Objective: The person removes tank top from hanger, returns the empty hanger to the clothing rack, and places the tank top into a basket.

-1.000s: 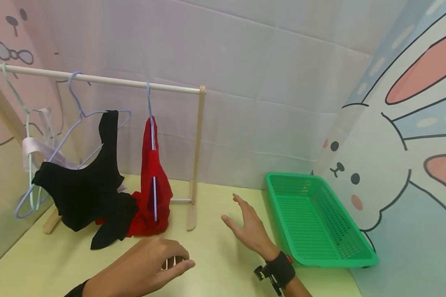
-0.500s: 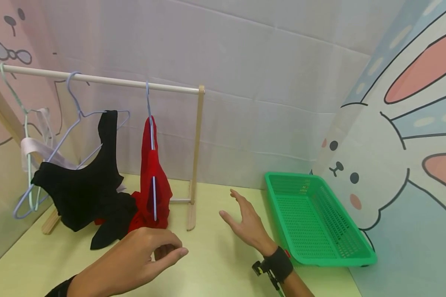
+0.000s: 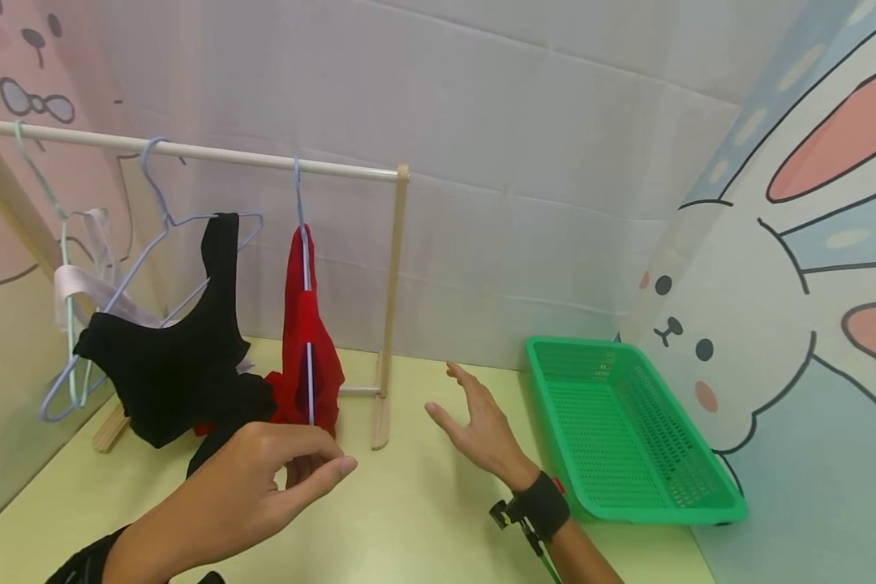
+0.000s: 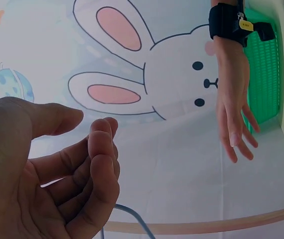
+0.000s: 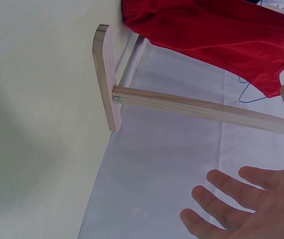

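Note:
My left hand (image 3: 263, 487) hovers over the front of the table in front of the hanging clothes. Its fingers are loosely curled toward the thumb, and the left wrist view shows nothing between them. To the right, my right hand (image 3: 482, 434) is held over the table with fingers spread and thumb apart, between the rack and the basket. On blue hangers (image 3: 149, 191) hang a black sleeveless top (image 3: 168, 365), worn by one strap and drooping, and a red garment (image 3: 310, 349). A white garment (image 3: 102, 288) hangs from a pale green hanger (image 3: 68, 251) at the far left.
A wooden clothes rack (image 3: 392, 300) with a white rod (image 3: 263, 162) stands at the back left. A green plastic basket (image 3: 555, 446) sits at the right by the rabbit-print wall (image 3: 730, 300). Pale yellow table (image 3: 423, 519) lies beneath.
My left hand has drawn left and slightly up, now overlapping the lower edge of the black top. My right hand has shifted slightly up and left. The clothes hang as before.

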{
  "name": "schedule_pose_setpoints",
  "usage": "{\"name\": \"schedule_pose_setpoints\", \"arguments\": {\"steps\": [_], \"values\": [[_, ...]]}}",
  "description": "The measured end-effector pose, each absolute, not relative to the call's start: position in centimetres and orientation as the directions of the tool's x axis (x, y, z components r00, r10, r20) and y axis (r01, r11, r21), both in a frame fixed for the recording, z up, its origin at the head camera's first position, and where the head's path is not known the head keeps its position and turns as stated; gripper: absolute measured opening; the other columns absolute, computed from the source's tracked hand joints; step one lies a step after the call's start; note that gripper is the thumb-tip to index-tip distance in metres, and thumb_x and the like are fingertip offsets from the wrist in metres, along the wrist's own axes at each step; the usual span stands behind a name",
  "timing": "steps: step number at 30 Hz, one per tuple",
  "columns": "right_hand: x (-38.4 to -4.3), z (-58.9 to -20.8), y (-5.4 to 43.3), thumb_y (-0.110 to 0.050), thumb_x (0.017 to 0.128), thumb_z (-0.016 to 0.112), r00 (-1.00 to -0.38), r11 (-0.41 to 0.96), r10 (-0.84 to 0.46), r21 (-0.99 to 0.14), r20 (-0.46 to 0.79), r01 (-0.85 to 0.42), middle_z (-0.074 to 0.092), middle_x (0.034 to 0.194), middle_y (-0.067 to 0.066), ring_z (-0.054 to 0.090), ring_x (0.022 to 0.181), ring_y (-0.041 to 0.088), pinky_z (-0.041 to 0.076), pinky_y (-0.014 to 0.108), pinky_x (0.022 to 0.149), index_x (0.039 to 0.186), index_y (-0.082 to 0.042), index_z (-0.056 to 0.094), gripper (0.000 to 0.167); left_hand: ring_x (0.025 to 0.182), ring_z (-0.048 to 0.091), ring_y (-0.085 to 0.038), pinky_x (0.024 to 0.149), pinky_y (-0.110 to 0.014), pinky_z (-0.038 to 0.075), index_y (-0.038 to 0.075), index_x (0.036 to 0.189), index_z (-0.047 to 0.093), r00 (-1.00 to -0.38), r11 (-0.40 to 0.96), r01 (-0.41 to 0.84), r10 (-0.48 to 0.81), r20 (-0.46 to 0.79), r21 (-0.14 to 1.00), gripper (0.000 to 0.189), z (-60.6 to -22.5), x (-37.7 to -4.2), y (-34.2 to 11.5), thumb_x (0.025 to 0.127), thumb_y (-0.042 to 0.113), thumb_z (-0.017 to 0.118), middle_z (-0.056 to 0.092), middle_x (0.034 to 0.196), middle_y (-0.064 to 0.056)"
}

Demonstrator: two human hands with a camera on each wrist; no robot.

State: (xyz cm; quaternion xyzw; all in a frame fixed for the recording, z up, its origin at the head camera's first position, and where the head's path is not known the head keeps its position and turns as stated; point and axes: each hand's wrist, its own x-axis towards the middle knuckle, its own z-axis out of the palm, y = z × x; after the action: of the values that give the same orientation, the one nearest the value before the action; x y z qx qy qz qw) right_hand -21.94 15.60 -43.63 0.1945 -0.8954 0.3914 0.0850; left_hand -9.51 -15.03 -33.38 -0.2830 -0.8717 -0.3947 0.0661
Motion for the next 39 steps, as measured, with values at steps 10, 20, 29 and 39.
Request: {"name": "schedule_pose_setpoints", "arguments": {"steps": [10,20,29,39], "values": [[-22.6,-43.3,15.0,-0.047,0.103,0.068,-0.907,0.612,-0.292,-0.669,0.304,-0.422,0.052,0.159,0.009,0.048,0.147,0.034,0.041,0.067,0.115,0.165,-0.012,0.039,0.077,0.068,0.061,-0.002,0.062,-0.024,0.058,0.025,0.105,0.081,-0.822,0.538,0.569,0.357,0.444,0.622,0.006,-32.2,-9.7,-15.8,0.099,0.024,0.080,0.070,0.090,0.020],[-23.2,-42.9,14.6,-0.046,0.104,0.068,-0.891,0.592,-0.304,-0.666,0.335,-0.453,0.053,0.158,0.009,0.049,0.146,0.034,0.042,0.068,0.113,0.165,-0.015,0.040,0.074,0.067,0.060,-0.005,0.060,-0.025,0.057,0.022,0.099,0.081,-0.826,0.581,0.552,0.279,0.490,0.598,0.003,-30.4,-10.5,-16.4,0.100,0.020,0.079,0.071,0.086,0.018],[-23.5,-42.6,14.1,-0.047,0.104,0.067,-0.890,0.583,-0.318,-0.673,0.327,-0.456,0.051,0.161,0.009,0.047,0.147,0.034,0.040,0.068,0.114,0.166,-0.015,0.038,0.075,0.065,0.062,-0.003,0.060,-0.026,0.058,0.021,0.099,0.082,-0.802,0.600,0.567,0.248,0.543,0.564,0.008,-29.6,-11.0,-17.1,0.099,0.014,0.079,0.074,0.086,0.018],[-23.8,-42.4,13.6,-0.045,0.105,0.067,-0.887,0.571,-0.316,-0.678,0.338,-0.462,0.053,0.159,0.009,0.049,0.146,0.034,0.040,0.068,0.114,0.165,-0.013,0.040,0.073,0.063,0.061,-0.006,0.060,-0.025,0.054,0.014,0.103,0.084,-0.811,0.643,0.534,0.206,0.547,0.549,0.009,-28.8,-12.2,-17.8,0.102,0.015,0.075,0.072,0.078,0.018]]}}
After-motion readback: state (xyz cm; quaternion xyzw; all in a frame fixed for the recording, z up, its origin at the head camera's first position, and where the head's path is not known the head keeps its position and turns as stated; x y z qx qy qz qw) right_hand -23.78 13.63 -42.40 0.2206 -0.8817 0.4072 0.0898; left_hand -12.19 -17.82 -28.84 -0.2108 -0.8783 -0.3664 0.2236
